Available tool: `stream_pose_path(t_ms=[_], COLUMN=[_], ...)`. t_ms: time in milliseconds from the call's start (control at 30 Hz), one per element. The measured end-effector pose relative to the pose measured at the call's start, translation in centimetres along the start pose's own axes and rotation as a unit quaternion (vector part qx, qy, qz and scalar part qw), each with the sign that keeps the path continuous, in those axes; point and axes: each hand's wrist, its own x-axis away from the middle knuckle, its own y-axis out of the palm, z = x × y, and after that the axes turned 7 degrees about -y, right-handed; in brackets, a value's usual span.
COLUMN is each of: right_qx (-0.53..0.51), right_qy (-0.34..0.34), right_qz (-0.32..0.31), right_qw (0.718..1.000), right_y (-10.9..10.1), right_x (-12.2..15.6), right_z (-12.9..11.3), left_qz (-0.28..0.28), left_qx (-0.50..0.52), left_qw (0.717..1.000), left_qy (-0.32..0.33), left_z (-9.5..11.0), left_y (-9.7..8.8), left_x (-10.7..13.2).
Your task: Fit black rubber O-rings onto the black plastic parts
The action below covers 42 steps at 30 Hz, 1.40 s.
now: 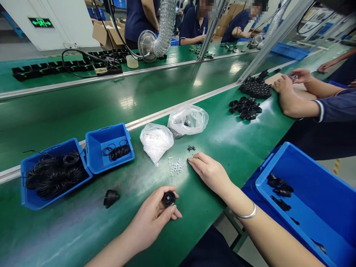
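In my left hand (155, 213) is a round black plastic part (168, 199), its open end with a small pale centre turned up toward me. My right hand (210, 172) reaches over the green bench, fingertips together at the surface. Whatever its fingers may pinch is too small to make out. Just beyond those fingertips lies a little pile of tiny black pieces (191, 148). To their left are scattered small white pieces (175, 167). Another black plastic part (111, 198) rests on the bench left of my left hand.
Behind the pieces stand a bag of white pieces (156, 141) and an open clear bag (191, 120). Blue bins hold black rings (90, 139) and black cords (23, 185). At right is a large blue bin (319, 178); beyond it, a co-worker's hands (286, 82) near black parts (246, 107).
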Motion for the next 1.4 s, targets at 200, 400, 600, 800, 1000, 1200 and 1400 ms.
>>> stream_pose_path(t_ms=[200,400,600,800,1000,1200,1400], right_qx=[-0.097,-0.129,-0.145,-0.279,-0.388,-0.350,-0.288], right_qy=[0.021,0.043,0.057,0.060,0.003,-0.019,-0.069], right_qz=[0.040,0.005,-0.018,0.006,-0.043,-0.080,-0.072], right_qw=[0.994,0.991,0.988,0.958,0.920,0.933,0.952], right_y=[-0.2,-0.3,-0.3,-1.7,-1.8,-1.2,-1.8], right_x=[1.1,0.2,-0.4,-0.3,0.1,-0.2,0.2], right_z=[0.1,0.5,0.6,-3.1,-8.1,-8.3,-8.3], left_qz=[-0.001,0.007,0.008,0.009,-0.004,0.022,0.028], left_qx=[-0.001,0.008,0.044,0.054,0.040,-0.023,-0.033], left_qw=[1.000,1.000,0.999,0.999,0.999,0.999,0.999], left_qy=[0.001,-0.006,-0.014,-0.002,0.027,0.023,0.015], left_z=[-0.2,-0.2,0.2,-0.2,-0.6,-0.6,-0.4], left_y=[-0.1,-0.2,-0.2,-0.3,-0.5,-0.6,-0.6], left_x=[-0.1,-0.1,-0.1,-0.3,-0.5,-0.3,-0.1])
